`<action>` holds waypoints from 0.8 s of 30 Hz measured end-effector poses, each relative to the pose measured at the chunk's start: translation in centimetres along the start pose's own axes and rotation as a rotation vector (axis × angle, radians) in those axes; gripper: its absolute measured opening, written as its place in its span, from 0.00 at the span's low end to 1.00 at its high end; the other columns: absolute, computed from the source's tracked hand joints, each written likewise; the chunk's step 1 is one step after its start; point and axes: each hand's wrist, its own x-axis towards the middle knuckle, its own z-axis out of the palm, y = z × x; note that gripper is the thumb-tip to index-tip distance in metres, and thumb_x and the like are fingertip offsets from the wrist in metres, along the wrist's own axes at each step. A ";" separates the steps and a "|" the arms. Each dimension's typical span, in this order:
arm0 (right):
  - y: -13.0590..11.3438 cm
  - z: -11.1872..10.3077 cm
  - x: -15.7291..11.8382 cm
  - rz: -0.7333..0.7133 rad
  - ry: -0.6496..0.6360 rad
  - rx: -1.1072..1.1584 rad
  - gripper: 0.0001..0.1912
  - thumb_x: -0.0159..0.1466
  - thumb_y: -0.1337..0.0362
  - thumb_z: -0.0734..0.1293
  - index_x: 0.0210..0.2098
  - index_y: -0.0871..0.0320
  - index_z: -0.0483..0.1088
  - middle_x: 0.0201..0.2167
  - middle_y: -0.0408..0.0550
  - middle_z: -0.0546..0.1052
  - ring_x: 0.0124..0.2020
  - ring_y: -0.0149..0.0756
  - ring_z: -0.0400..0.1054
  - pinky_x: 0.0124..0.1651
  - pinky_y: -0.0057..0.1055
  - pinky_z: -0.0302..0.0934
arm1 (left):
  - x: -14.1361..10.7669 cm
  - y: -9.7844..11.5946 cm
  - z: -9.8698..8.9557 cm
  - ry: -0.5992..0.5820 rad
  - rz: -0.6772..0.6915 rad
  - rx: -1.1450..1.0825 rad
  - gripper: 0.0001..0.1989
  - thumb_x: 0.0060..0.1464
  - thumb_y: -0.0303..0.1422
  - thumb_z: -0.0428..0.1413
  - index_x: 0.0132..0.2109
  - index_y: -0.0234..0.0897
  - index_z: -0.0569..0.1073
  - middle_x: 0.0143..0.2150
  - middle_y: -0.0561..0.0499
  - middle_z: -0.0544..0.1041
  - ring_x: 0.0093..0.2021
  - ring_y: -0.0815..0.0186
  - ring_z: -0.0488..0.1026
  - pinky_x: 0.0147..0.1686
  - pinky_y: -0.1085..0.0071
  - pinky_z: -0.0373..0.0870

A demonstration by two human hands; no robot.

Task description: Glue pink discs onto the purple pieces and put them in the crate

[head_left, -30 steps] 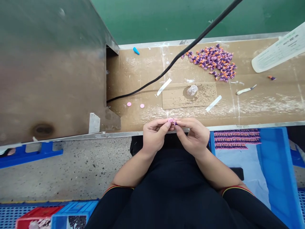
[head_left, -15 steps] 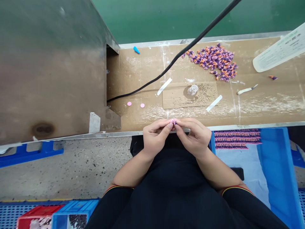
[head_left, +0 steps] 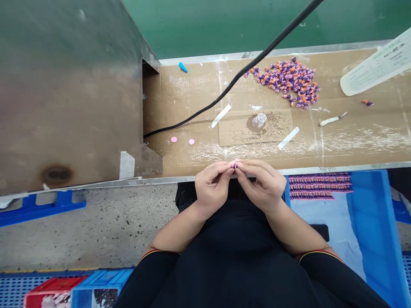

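Over the bench's front edge, my left hand [head_left: 213,183] and my right hand [head_left: 262,184] meet fingertip to fingertip. Between them they pinch a tiny pink-and-purple piece [head_left: 234,164], mostly covered by thumbs and forefingers. Two flat pink discs [head_left: 192,141] lie on the cardboard to the left of my hands. Straight ahead, a small clear cup [head_left: 259,120] stands on a wetted cardboard patch [head_left: 234,132]. Behind it to the right is a heap of small purple, orange and pink pieces [head_left: 297,81].
A metal housing [head_left: 70,94] fills the left side, with a black cable [head_left: 221,96] crossing above the bench. At right are a translucent bottle [head_left: 372,66] and a small white-handled tool [head_left: 332,121]. Rows of finished-looking pieces [head_left: 321,186] lie in a blue tray [head_left: 375,222].
My left fingers have closed in further over the small piece, so less of its pink part shows. Both hands stay at the same spot.
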 end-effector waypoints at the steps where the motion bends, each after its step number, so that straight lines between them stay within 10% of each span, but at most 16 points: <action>1: 0.0 0.0 0.0 0.003 0.004 -0.007 0.15 0.71 0.75 0.75 0.52 0.50 0.81 0.44 0.46 0.89 0.44 0.39 0.87 0.46 0.33 0.86 | 0.0 0.0 0.0 -0.005 -0.004 -0.016 0.06 0.69 0.31 0.66 0.49 0.44 0.88 0.45 0.48 0.89 0.44 0.64 0.88 0.45 0.70 0.88; 11: 0.0 0.3 -0.1 0.026 0.039 -0.011 0.17 0.71 0.74 0.75 0.54 0.47 0.82 0.45 0.44 0.89 0.46 0.40 0.87 0.47 0.36 0.85 | -0.1 0.2 0.8 0.009 -0.110 -0.169 0.06 0.69 0.34 0.66 0.50 0.48 0.88 0.46 0.49 0.88 0.46 0.65 0.87 0.47 0.71 0.88; 17: 2.2 -3.3 1.3 0.136 -0.037 -0.055 0.11 0.73 0.71 0.73 0.49 0.49 0.83 0.42 0.44 0.88 0.40 0.38 0.84 0.44 0.36 0.82 | 0.2 -1.0 1.4 -0.099 -0.189 -0.311 0.11 0.72 0.37 0.64 0.57 0.46 0.86 0.52 0.45 0.88 0.49 0.62 0.87 0.46 0.69 0.89; 24: 8.3 -7.3 3.0 0.143 -0.486 -0.296 0.09 0.69 0.72 0.68 0.39 0.52 0.79 0.38 0.48 0.82 0.43 0.44 0.77 0.48 0.41 0.74 | 0.7 -3.3 0.6 -0.061 -0.143 -0.181 0.09 0.70 0.37 0.65 0.51 0.42 0.88 0.48 0.44 0.86 0.47 0.64 0.86 0.47 0.70 0.86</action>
